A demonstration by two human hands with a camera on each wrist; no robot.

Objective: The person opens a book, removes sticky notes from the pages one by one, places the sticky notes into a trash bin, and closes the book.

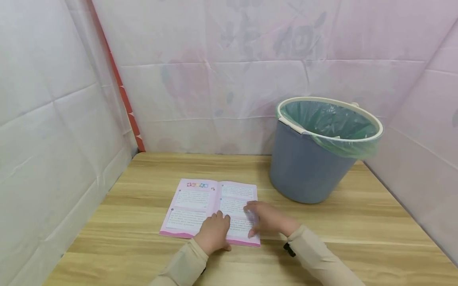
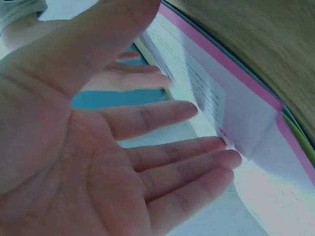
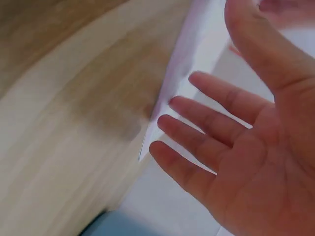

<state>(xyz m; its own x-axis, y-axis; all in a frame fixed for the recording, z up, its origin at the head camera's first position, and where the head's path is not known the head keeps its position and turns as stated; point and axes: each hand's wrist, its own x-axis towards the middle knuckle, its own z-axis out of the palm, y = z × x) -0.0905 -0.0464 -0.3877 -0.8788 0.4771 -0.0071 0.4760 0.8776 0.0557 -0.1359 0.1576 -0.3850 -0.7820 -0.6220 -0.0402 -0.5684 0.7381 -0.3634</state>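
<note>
An open booklet with pink borders and blocks of printed text lies on the wooden table. My left hand is over its lower middle, fingertips right at the centre fold; the left wrist view shows those fingers extended toward the pages. Over the outer edge of the right-hand page is my right hand, its fingers spread and nearly straight in the right wrist view, with nothing in the palm. Part of the lower pages is hidden behind both hands.
A blue-grey bucket with a cream rim stands at the back right of the table. It is lined with a green plastic bag. Pale printed sheets hang as walls behind and at both sides.
</note>
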